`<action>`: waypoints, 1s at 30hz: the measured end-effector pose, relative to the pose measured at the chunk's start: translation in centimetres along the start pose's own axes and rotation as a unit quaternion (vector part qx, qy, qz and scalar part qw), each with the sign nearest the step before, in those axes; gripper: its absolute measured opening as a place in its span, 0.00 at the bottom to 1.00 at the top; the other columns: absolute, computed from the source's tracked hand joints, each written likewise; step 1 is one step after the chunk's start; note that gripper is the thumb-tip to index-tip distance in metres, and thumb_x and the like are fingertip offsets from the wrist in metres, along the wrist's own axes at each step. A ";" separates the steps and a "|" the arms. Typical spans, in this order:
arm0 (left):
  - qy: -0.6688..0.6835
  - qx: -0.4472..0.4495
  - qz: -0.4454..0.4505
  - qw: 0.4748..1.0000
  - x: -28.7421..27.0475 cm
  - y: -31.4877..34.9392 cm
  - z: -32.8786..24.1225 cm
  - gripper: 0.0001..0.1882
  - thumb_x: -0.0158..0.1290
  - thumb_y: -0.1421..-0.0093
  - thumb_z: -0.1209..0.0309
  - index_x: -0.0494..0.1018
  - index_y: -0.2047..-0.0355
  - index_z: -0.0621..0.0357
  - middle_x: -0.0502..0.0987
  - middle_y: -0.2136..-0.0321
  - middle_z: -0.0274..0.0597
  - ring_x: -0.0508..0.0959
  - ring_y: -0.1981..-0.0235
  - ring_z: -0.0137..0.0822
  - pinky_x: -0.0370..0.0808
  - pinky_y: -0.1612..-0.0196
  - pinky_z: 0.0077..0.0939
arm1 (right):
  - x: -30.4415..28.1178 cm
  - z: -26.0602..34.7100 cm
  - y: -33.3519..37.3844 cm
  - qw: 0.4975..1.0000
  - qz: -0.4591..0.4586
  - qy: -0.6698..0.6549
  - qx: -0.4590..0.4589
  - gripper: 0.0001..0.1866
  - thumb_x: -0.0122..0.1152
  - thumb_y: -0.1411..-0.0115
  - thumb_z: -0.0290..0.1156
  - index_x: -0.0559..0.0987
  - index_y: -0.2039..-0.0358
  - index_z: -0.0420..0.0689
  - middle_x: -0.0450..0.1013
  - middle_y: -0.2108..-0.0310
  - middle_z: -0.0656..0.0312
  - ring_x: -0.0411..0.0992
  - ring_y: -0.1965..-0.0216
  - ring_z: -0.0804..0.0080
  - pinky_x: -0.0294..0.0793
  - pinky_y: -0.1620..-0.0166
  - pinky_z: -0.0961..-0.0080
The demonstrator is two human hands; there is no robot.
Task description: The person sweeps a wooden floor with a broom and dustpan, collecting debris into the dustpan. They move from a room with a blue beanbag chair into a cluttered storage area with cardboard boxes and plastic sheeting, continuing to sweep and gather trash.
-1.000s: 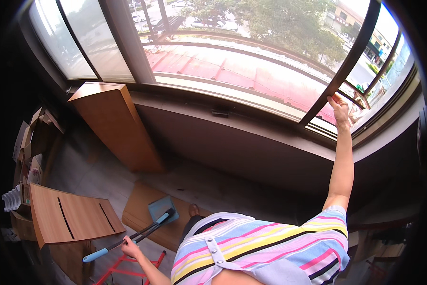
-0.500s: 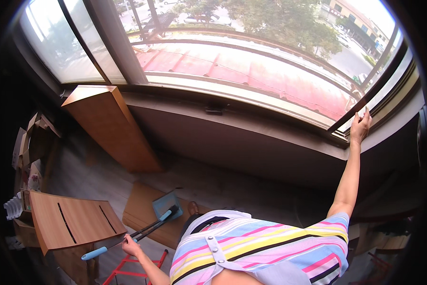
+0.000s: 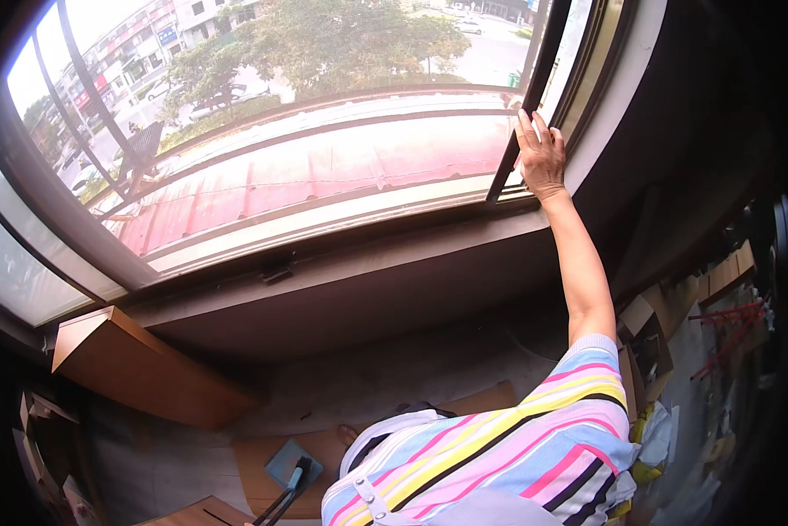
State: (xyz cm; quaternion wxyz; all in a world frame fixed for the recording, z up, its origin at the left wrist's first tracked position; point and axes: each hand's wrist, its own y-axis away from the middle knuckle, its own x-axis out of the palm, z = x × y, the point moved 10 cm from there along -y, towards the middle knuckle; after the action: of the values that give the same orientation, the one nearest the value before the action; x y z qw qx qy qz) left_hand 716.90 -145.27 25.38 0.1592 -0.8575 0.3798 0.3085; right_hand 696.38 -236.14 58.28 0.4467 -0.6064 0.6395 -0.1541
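My right hand [image 3: 541, 158] reaches up and forward to the dark upright bar [image 3: 510, 158] of the window frame, near its lower end. The fingers lie spread and slightly bent over the bar, with their tips at its edge. My left hand is out of view below the lower edge. A broom [image 3: 294, 479] with dark bristles and a light-blue collar rests against a light-blue dustpan [image 3: 280, 459]. The dark handles run down to the lower edge, where their ends are cut off.
The window sill [image 3: 394, 254] runs along the wall, with a small dark block [image 3: 277, 273] on it. A tall wooden cabinet [image 3: 131, 368] stands left, and cardboard [image 3: 254, 478] lies on the floor. Boxes [image 3: 648, 342] and a red metal frame [image 3: 734, 329] are at the right.
My view has swung right, so the window sits further left. My right hand has moved from beside the upright bar onto it. My left hand has dropped out of view.
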 end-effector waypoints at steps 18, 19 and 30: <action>0.002 0.036 0.000 0.999 2.3 -1.5 -1.0 0.18 0.55 0.49 0.60 0.76 0.73 0.67 0.76 0.81 0.47 0.69 0.84 0.37 0.65 0.80 0.31 | 5.2 -7.2 1.9 0.968 0.117 0.206 -0.082 0.16 0.48 0.47 0.34 0.77 0.58 0.48 0.64 0.48 0.66 0.56 0.43 0.65 0.52 0.43 0.58; -0.003 0.016 -0.002 1.000 2.2 -1.3 -0.5 0.19 0.53 0.48 0.59 0.76 0.74 0.67 0.75 0.82 0.46 0.67 0.87 0.35 0.63 0.85 0.27 | 6.8 -8.3 2.4 0.961 0.147 0.223 -0.071 0.18 0.48 0.46 0.34 0.75 0.54 0.47 0.63 0.47 0.66 0.56 0.42 0.64 0.52 0.43 0.56; 0.035 -0.021 -0.019 0.999 1.0 0.8 -3.7 0.20 0.53 0.48 0.56 0.76 0.78 0.64 0.71 0.90 0.39 0.70 0.89 0.31 0.66 0.83 0.27 | 12.4 -12.7 6.3 0.902 0.320 0.288 0.024 0.27 0.48 0.45 0.31 0.62 0.42 0.57 0.55 0.40 0.75 0.58 0.42 0.67 0.63 0.48 0.49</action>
State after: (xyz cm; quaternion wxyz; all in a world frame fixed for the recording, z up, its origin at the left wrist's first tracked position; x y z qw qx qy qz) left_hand 718.33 -148.31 27.51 0.1339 -0.8779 0.3620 0.2834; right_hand 684.37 -250.49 55.88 0.2829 -0.2873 0.8960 -0.1860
